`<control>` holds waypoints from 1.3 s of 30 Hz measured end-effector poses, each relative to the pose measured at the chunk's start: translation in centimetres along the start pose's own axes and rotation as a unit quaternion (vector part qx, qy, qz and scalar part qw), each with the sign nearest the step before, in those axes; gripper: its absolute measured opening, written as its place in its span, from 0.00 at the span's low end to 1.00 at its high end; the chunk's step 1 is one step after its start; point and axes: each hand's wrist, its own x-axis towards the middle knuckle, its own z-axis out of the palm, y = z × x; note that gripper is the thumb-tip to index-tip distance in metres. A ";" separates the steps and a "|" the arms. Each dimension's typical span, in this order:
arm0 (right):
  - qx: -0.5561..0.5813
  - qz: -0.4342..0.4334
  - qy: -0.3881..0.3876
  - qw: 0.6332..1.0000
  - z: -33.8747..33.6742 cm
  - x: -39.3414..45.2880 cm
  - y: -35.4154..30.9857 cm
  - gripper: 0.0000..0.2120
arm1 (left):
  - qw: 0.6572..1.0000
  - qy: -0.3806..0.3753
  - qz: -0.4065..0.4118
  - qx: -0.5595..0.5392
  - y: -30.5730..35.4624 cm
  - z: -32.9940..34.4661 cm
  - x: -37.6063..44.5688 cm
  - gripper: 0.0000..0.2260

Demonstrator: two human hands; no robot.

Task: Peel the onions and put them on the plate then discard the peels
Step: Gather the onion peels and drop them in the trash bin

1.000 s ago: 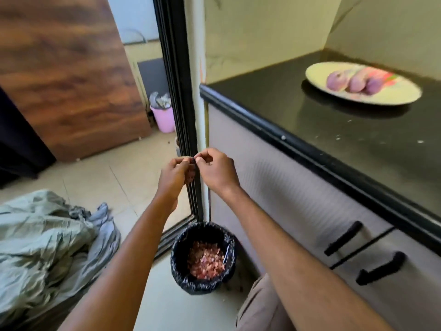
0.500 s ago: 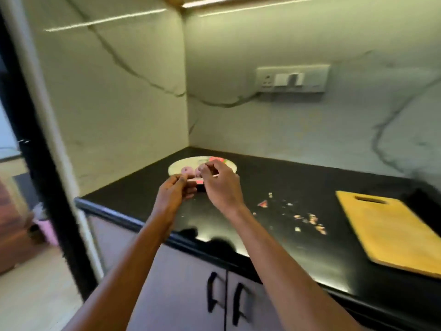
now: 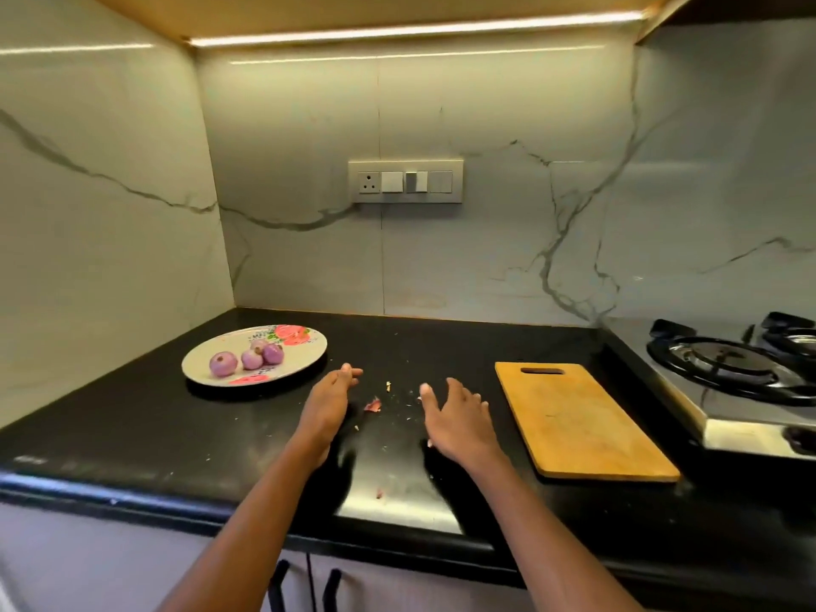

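Three peeled purple onions (image 3: 247,359) lie on a flowered plate (image 3: 304,353) at the back left of the black counter (image 3: 132,426). A reddish peel scrap (image 3: 373,405) and several tiny peel bits (image 3: 388,385) are scattered on the counter between my hands. My left hand (image 3: 329,401) hovers just right of the plate, empty, fingers loosely extended. My right hand (image 3: 455,417) is spread open above the counter, right of the scraps, holding nothing.
A wooden cutting board (image 3: 578,421) lies right of my right hand. A gas stove (image 3: 733,373) stands at the far right. Marble walls close off the left and back, with a switch panel (image 3: 405,182) on the back wall. Cabinet handles (image 3: 304,585) sit below the counter edge.
The view swung from the floor bin up to the counter. My hands, pinched together a second ago, have separated and now hover open above the peel scraps.
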 end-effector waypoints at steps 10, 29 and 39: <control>0.105 -0.071 -0.131 0.983 0.4 2.8 -5.5 0.33 | 0.998 0.036 -0.025 -0.049 -0.2 -5.0 -1.4 0.19; 0.104 -0.086 -0.144 0.980 0.5 -2.3 -4.4 0.32 | 0.996 -0.025 -0.031 -0.075 0.8 1.1 -2.0 0.18; 0.230 0.002 -0.080 0.970 0.5 -0.6 -4.1 0.40 | 0.991 0.065 -0.025 -0.118 1.0 -3.7 -4.1 0.22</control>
